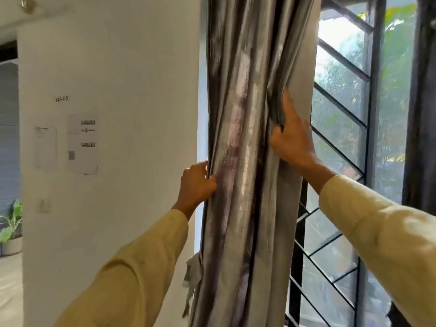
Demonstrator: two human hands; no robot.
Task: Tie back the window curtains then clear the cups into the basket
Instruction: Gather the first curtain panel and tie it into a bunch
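Grey curtain (245, 142) (bunched) gripped by left hand (197, 185) and right hand (291, 140).

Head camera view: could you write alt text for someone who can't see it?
The left hand grips a bunched grey curtain at its left edge, the right hand at its right folds. Barred window to the right; white wall with papers to the left.

White wall (118, 67): two printed sheets (82, 143) taped side by side, label "WS-05" (61, 99) above, switch (44, 206) below. Potted plant (10, 230) on the floor (far left). Window with a black diagonal-barred grille (339, 107), greenery outside.
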